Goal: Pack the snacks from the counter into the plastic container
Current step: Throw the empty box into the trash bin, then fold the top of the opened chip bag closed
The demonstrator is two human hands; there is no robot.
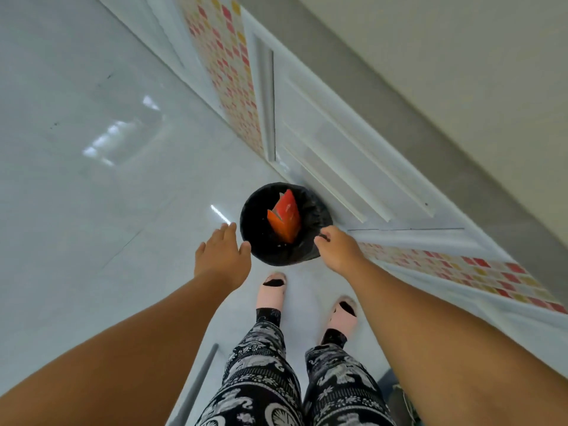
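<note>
While the left hand (222, 259) hovers flat with fingers straight just beside the bin (285, 224), the right hand (336, 249) pinches the black liner (313, 250) at the rim's near edge. An orange wrapper (285, 218) stands upright inside the bin, which sits on the white floor (92, 179) against a cabinet door (332, 155). Neither counter, snacks nor plastic container is in view, so packing progress cannot be read; this looks like a waste-disposal aside.
</note>
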